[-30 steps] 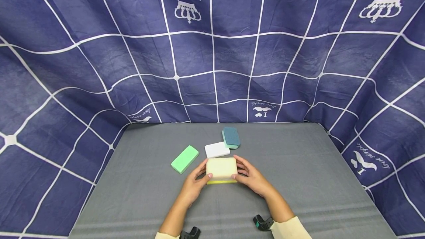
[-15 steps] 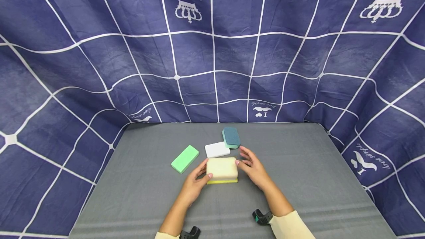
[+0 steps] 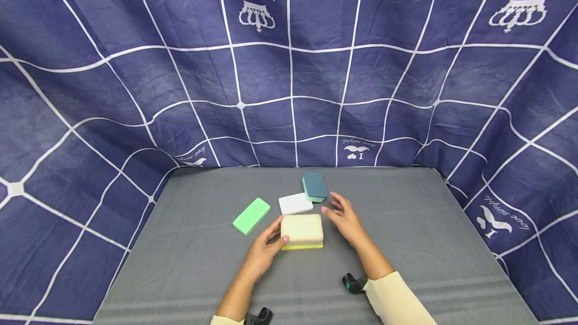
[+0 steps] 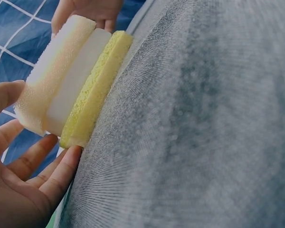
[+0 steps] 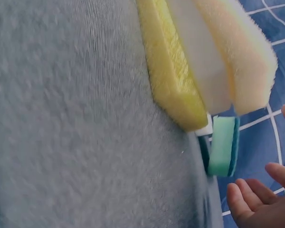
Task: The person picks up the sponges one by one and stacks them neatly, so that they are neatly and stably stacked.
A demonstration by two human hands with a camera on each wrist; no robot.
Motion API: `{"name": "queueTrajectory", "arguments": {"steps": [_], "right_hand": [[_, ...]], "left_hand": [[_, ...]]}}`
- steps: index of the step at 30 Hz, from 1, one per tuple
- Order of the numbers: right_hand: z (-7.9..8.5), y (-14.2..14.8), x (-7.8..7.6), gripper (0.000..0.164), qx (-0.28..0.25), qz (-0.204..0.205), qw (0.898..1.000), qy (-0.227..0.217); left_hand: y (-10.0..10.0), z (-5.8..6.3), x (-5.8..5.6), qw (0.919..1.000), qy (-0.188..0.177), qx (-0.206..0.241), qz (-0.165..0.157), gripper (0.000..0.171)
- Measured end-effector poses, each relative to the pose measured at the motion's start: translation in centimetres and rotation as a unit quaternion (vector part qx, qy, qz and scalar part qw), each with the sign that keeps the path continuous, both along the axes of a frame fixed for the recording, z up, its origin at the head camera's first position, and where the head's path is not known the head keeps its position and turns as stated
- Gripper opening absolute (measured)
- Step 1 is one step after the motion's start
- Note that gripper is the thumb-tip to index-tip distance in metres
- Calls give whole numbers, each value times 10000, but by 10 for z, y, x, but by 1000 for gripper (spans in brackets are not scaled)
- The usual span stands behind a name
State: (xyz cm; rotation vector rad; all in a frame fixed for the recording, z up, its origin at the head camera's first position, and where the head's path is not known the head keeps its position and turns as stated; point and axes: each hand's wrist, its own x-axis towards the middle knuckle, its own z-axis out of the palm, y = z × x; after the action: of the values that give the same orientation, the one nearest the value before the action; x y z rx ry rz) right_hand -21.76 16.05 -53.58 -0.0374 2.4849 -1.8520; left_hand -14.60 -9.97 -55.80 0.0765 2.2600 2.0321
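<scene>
A stack of sponges stands on the grey cloth: a thick cream sponge [image 3: 301, 228] on top, a white sponge [image 4: 76, 78] in the middle and a yellow sponge [image 4: 96, 90] at the bottom. My left hand [image 3: 263, 255] holds the stack's left end, thumb at the cream sponge's corner and lower fingertips at the yellow sponge. Apart from the right end, my right hand [image 3: 346, 224] holds nothing, its fingers loosely bent. Just beyond its fingertips lies a mint sponge with a dark teal top [image 3: 314, 186].
Behind the stack lies a white block [image 3: 295, 203], overlapped by the teal-topped sponge. A light green block [image 3: 251, 216] is set at an angle to the left. Blue curtain [image 3: 325, 74] with white lines closes off the back and sides of the grey table [image 3: 406, 245].
My right hand has let go of the stack's right end and moved slightly right and away from me, toward the teal-topped sponge. The left hand and the stack stay put.
</scene>
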Motion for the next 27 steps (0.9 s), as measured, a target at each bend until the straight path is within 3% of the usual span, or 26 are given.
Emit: {"name": "queueTrajectory", "arguments": {"steps": [6, 27], "right_hand": [[-4, 0, -9, 71, 349, 8, 9994, 64], [-12, -12, -34, 80, 319, 38, 9994, -158]], "left_hand": [[0, 0, 0, 10000, -13, -59, -2, 63], [-1, 1, 1, 10000, -25, -57, -25, 64]]}}
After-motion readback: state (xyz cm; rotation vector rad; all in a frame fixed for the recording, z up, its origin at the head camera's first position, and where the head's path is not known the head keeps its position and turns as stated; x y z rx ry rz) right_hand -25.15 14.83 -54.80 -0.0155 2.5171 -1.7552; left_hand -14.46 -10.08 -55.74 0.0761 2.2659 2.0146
